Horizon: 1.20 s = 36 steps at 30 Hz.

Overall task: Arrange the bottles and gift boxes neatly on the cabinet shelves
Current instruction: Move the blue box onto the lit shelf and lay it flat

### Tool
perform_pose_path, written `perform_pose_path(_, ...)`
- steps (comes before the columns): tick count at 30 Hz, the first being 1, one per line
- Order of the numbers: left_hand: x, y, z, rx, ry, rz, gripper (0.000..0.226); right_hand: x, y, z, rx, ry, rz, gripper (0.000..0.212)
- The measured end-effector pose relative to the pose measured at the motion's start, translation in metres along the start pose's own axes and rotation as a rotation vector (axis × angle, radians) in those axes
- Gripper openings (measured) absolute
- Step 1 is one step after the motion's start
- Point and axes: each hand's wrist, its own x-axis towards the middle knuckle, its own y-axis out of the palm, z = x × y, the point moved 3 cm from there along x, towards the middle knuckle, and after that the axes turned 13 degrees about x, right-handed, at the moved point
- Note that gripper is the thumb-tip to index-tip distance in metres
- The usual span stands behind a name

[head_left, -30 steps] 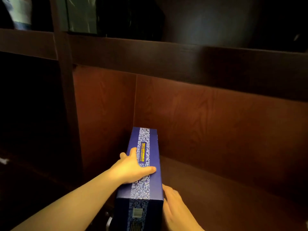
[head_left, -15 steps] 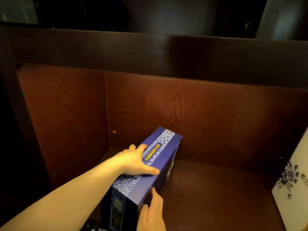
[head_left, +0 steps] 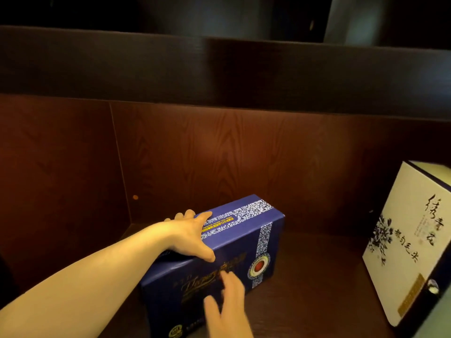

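Observation:
A long blue gift box point(head_left: 234, 242) with a white patterned band lies on its side on the dark wooden shelf point(head_left: 312, 276), angled with its far end toward the back panel. My left hand point(head_left: 192, 232) rests across its top edge, fingers over the far side and thumb on the front face, gripping it. My right hand point(head_left: 228, 306) is at the box's front face near the lower end, fingers spread and touching it. A white gift box point(head_left: 410, 242) with black calligraphy and flowers stands upright at the right of the same shelf.
The compartment has a reddish wood back panel point(head_left: 244, 152) and a left side wall point(head_left: 58, 181). A thick dark shelf board point(head_left: 219, 69) runs overhead. Bare shelf lies between the blue box and the white box.
The blue box has turned so its long front face shows toward me, and it lies further onto the shelf. My right hand moved from under its end onto the front face. The view swung right.

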Motion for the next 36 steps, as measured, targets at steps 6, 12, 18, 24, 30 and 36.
perform_pose_path(6, 0.004, 0.001, 0.004, -0.014, 0.035, -0.005, 0.132, 0.079, -0.106, 0.0, 0.202, 0.005, -0.392, 0.064)
perform_pose_path(12, -0.024, 0.015, 0.014, -0.056, -0.013, -0.073, 0.127, 0.157, -0.148, 0.024, 0.295, 0.169, -0.34, 0.077)
perform_pose_path(18, -0.072, 0.045, 0.058, -0.268, -0.258, -0.166, 0.144, 0.172, -0.133, 0.019, 0.28, 0.232, -0.31, 0.042)
perform_pose_path(24, -0.085, 0.081, 0.078, -0.704, -0.376, -0.401, 0.135, 0.146, -0.126, 0.029, 0.289, 0.108, -0.356, 0.024)
perform_pose_path(30, -0.08, 0.105, 0.08, -1.221, -0.361, -0.535, 0.085, 0.114, -0.131, 0.018, 0.348, 0.185, -0.318, 0.037)
perform_pose_path(36, -0.069, 0.103, 0.087, -1.31, -0.311, -0.492, 0.053, 0.089, -0.131, 0.008, 0.44, 0.241, -0.343, 0.044)
